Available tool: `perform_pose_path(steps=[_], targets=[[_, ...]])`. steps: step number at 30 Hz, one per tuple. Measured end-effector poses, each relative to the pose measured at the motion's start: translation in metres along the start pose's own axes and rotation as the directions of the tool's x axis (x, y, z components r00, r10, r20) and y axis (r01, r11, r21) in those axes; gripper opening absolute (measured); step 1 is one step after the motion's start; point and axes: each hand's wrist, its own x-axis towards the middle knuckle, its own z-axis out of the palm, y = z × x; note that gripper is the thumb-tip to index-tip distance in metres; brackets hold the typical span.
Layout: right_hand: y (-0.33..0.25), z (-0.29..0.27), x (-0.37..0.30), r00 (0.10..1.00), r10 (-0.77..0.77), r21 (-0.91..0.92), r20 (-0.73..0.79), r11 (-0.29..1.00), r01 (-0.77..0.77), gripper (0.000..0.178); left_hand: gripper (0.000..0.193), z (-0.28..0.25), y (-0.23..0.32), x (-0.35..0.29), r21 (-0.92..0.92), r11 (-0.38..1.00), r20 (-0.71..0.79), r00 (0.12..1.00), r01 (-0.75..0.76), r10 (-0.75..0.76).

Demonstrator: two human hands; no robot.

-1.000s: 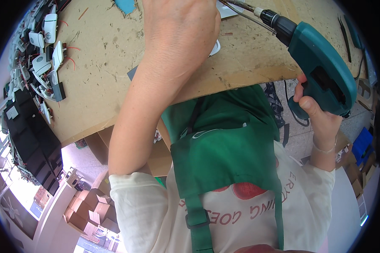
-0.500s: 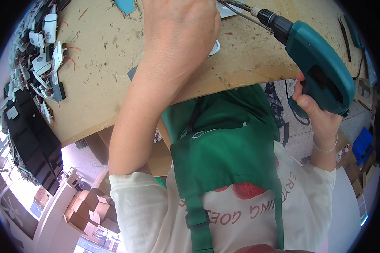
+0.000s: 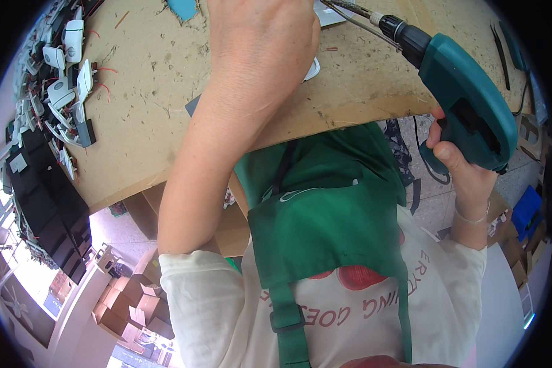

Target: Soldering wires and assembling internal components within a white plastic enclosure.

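My right hand [image 3: 466, 165] is wrapped round the grip of a teal soldering gun [image 3: 472, 92], beyond the table's front edge. Its black collar and narrow metal barrel point to the upper left, with a thin metal tube [image 3: 374, 30] alongside. The barrel's tip reaches the top of the view close to my left hand [image 3: 264, 43]. That hand is over the table, back upward; its fingers are hidden, so what it holds does not show. Beside its wrist a white rounded piece [image 3: 313, 70] peeks out. A pale flat piece [image 3: 334, 13] lies behind the barrel.
The worn tan tabletop [image 3: 147, 110] has a blue torn patch [image 3: 182, 8]. Several white plastic housings [image 3: 73, 40] with red wires crowd its left edge, near a black bin [image 3: 46, 196]. Dark tweezers [image 3: 500, 55] lie at the right. Cardboard boxes [image 3: 129, 300] stand below.
The soldering gun has shifted very slightly right and downward in my right hand. My left hand stays almost where it was.
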Motion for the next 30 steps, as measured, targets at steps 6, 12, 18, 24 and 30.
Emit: perform_pose_path(steps=[6,12,18,24,30], targets=[[-0.001,0.003,-0.002,0.999,-0.022,0.004,-0.027,1.0,0.022,0.042,0.005,0.001,0.001,0.001,-0.012,1.0,0.023,1.0,0.017,-0.017],[-0.003,-0.007,-0.007,0.999,0.011,0.002,0.03,1.0,-0.011,0.049,0.005,0.0,0.002,0.003,0.002,1.0,0.026,1.0,0.012,-0.012],[0.005,-0.012,-0.014,0.994,-0.092,0.032,-0.057,0.995,0.093,0.079,0.005,0.001,0.003,0.003,-0.011,1.0,0.03,0.999,0.026,-0.026],[0.01,-0.018,-0.019,0.984,-0.151,0.103,-0.095,0.982,0.161,0.079,0.004,0.001,0.005,0.003,0.005,0.999,0.041,0.998,0.047,-0.048],[0.015,-0.021,-0.024,0.983,-0.162,0.183,-0.09,0.967,0.177,0.077,0.003,0.002,0.006,0.002,0.012,0.997,0.042,0.997,0.071,-0.071]])
